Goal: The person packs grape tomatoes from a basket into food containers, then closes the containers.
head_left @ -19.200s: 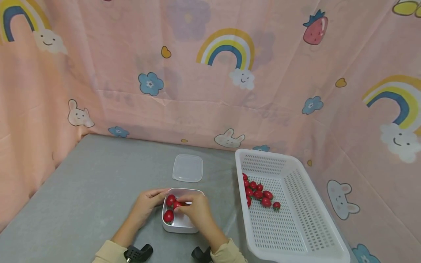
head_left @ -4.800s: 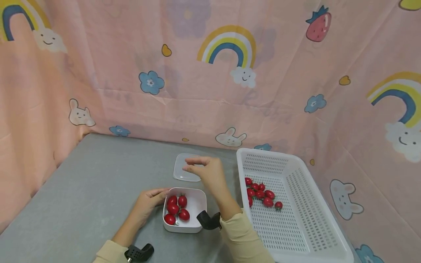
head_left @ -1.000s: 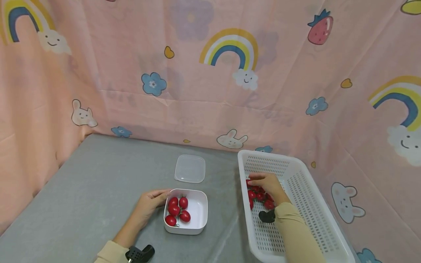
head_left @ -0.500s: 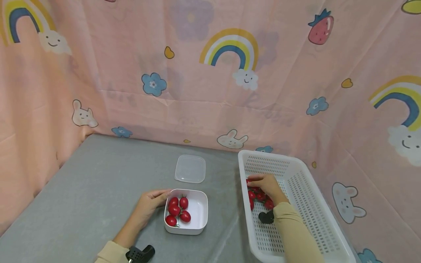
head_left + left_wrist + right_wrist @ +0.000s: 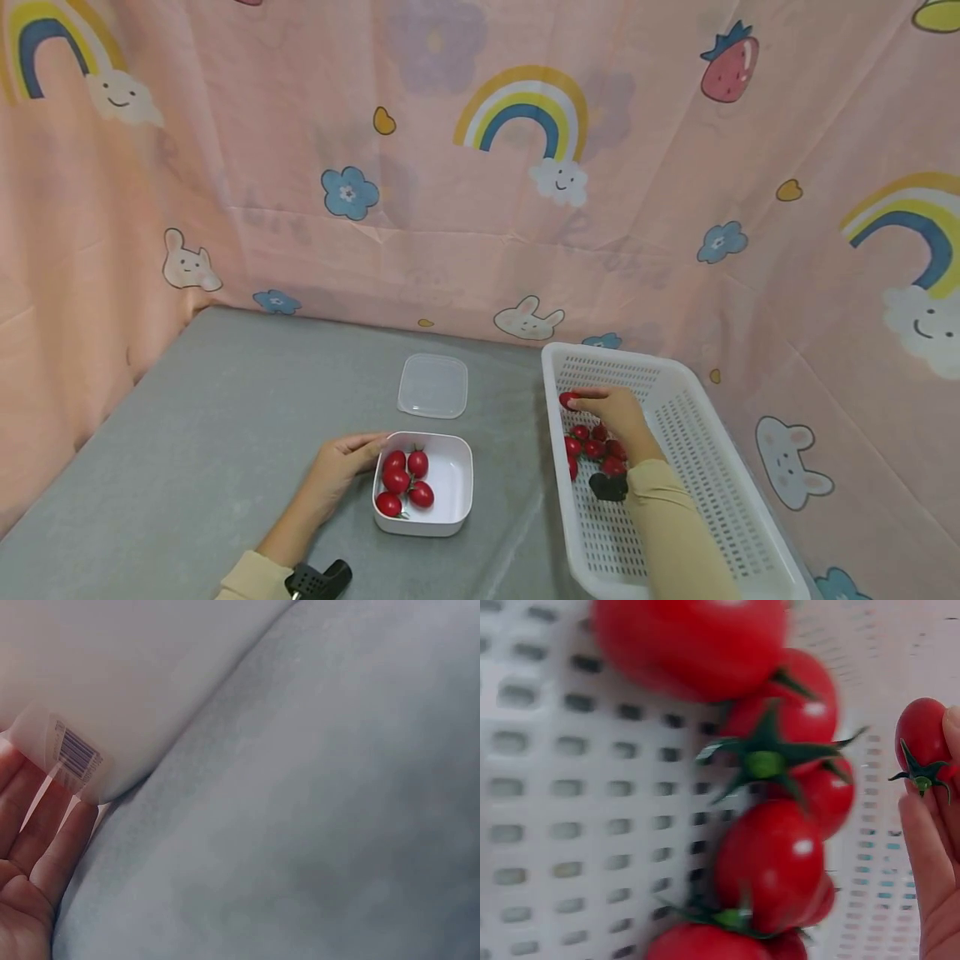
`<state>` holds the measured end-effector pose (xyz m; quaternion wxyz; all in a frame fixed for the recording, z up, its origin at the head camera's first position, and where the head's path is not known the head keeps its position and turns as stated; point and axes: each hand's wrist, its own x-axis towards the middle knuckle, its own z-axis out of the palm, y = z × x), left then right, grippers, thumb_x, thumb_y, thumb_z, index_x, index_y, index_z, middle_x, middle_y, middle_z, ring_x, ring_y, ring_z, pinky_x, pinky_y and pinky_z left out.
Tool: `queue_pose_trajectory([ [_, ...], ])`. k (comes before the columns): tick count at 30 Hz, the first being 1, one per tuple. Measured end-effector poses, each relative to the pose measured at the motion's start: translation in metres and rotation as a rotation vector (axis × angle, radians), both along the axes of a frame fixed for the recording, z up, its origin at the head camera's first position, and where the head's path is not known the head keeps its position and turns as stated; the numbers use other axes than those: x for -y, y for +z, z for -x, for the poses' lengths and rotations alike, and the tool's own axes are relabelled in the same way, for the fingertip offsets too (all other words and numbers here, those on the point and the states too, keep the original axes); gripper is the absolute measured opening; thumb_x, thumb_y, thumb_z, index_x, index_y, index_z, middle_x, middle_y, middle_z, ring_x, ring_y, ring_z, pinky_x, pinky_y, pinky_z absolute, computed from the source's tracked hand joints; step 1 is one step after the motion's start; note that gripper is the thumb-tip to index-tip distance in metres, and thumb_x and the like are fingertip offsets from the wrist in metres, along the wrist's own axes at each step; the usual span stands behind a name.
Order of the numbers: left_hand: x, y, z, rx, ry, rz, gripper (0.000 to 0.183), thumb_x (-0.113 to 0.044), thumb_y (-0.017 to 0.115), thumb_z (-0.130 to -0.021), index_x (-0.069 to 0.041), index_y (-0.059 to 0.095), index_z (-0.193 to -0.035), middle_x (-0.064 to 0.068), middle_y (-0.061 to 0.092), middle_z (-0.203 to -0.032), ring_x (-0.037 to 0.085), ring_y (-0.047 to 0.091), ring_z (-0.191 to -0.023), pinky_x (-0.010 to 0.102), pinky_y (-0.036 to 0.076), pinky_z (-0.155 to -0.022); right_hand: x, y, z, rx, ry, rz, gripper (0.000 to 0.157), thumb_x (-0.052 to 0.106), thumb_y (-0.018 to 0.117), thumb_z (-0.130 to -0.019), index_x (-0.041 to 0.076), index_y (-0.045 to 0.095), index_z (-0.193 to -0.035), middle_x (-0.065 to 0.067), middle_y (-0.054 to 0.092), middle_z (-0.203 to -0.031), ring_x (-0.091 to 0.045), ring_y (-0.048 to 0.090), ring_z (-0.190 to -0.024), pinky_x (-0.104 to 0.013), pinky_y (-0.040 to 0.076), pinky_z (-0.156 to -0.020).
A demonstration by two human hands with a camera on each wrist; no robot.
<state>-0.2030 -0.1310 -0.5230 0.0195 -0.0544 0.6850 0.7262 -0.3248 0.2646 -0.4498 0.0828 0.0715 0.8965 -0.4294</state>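
Note:
In the head view a white square box (image 5: 452, 477) with several red tomatoes (image 5: 396, 480) stands on the grey table. My left hand (image 5: 337, 471) rests against its left rear corner. The left wrist view shows straight fingers (image 5: 64, 851) touching the box's barcoded wall (image 5: 77, 756). On the right, my right hand (image 5: 613, 417) reaches into the white perforated basket (image 5: 686, 433) and pinches a cherry tomato (image 5: 567, 400) near the basket's left wall. Its green stem end shows in the right wrist view, where the held tomato (image 5: 919, 735) is apart from the others.
More cherry tomatoes (image 5: 592, 448) lie in the basket's left part, some hidden by the right hand and its wrist camera (image 5: 609, 487). A clear lid (image 5: 432, 386) lies flat behind the box. A pink patterned curtain (image 5: 420, 258) hangs behind the table.
Earlier the box held fewer tomatoes. The right hand went from over the lid into the basket. Within the last half second it drew one tomato away from the pile, toward the back. The left hand stayed.

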Motion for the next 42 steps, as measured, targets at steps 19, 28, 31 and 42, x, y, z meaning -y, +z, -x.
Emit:
queue_pose_trajectory([
  [19, -0.001, 0.004, -0.002, 0.002, 0.006, 0.011, 0.032, -0.013, 0.065, -0.095, 0.011, 0.067, -0.117, 0.017, 0.073, -0.114, 0.001, 0.069, -0.088, 0.02, 0.055, -0.081, 0.004, 0.036, -0.005, -0.128, 0.022, 0.079, 0.055, 0.041, 0.074, -0.089, 0.005, 0.066, -0.129, -0.019, 0.06, -0.138, -0.034, 0.05, -0.131, -0.056, 0.037, -0.111],
  [28, 0.0, 0.005, -0.002, 0.005, 0.01, 0.009, 0.032, -0.012, 0.065, -0.094, 0.011, 0.067, -0.116, 0.013, 0.074, -0.112, 0.001, 0.069, -0.088, 0.02, 0.055, -0.082, 0.018, 0.061, -0.014, -0.147, 0.052, 0.125, 0.059, 0.043, 0.073, -0.089, 0.007, 0.063, -0.134, -0.018, 0.057, -0.142, -0.031, 0.047, -0.133, -0.054, 0.037, -0.113],
  [31, 0.001, 0.005, -0.003, 0.003, 0.01, 0.013, 0.032, -0.012, 0.066, -0.094, 0.011, 0.067, -0.116, 0.012, 0.075, -0.111, 0.001, 0.069, -0.088, 0.02, 0.055, -0.082, 0.025, 0.07, -0.018, -0.147, 0.073, 0.151, 0.059, 0.044, 0.073, -0.089, 0.008, 0.062, -0.134, -0.017, 0.055, -0.143, -0.03, 0.046, -0.131, -0.052, 0.038, -0.112],
  [42, 0.001, 0.006, -0.002, 0.009, 0.006, 0.015, 0.034, -0.015, 0.066, -0.095, 0.01, 0.067, -0.118, 0.014, 0.074, -0.114, 0.002, 0.07, -0.088, 0.02, 0.055, -0.082, 0.052, 0.092, -0.032, -0.185, 0.132, 0.205, 0.052, 0.037, 0.076, -0.088, 0.009, 0.066, -0.131, -0.016, 0.062, -0.136, -0.024, 0.053, -0.121, -0.038, 0.045, -0.099],
])
